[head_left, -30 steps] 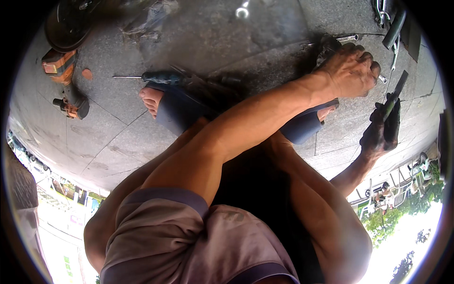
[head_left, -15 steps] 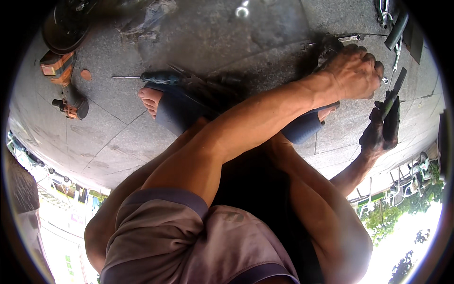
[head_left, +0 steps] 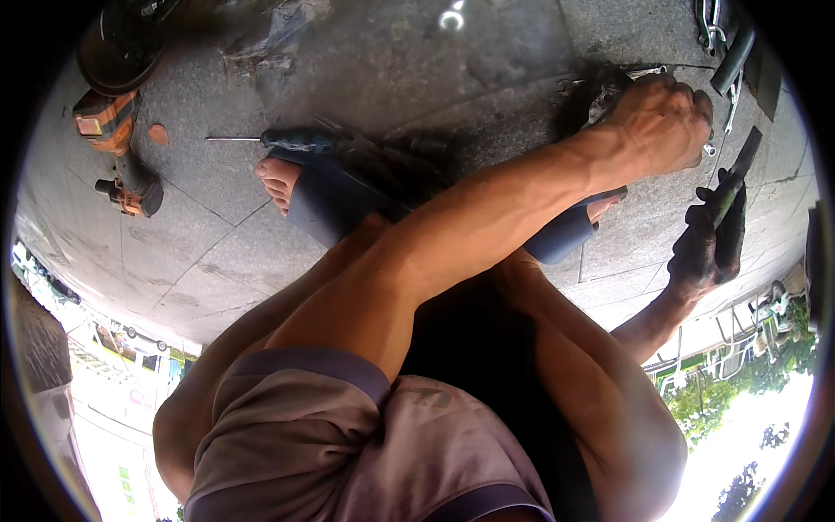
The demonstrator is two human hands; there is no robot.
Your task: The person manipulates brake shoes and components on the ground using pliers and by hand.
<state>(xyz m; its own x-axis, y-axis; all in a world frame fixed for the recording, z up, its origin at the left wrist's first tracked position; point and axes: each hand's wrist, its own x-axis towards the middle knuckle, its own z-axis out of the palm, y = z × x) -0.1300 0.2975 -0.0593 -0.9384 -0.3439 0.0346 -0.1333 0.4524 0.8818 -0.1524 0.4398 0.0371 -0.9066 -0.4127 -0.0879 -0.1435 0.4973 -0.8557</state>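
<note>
My left hand (head_left: pixel 661 126) is closed over a dirty, dark metal part (head_left: pixel 602 100) on the right of the pavement; what its fingers grip is hidden. A small silver ring end (head_left: pixel 710 150) shows by its knuckles, and a wrench (head_left: pixel 657 70) lies behind it. My right hand (head_left: pixel 706 248), heavily blackened, holds a flat dark bar (head_left: pixel 745 152) upright at the far right. Between my sandaled feet lie a blue-handled screwdriver (head_left: pixel 287 139) and dark tools, partly in shadow.
An orange cordless power tool (head_left: pixel 113 130), a reddish disc (head_left: pixel 158 134) and a dark round object (head_left: pixel 117 52) lie at the left. More wrenches (head_left: pixel 732 104) and a metal tube (head_left: pixel 732 61) lie at the upper right. My legs and feet frame the lower middle.
My left hand has shifted slightly right and up. My right hand, with the flat bar, has moved a little to the right.
</note>
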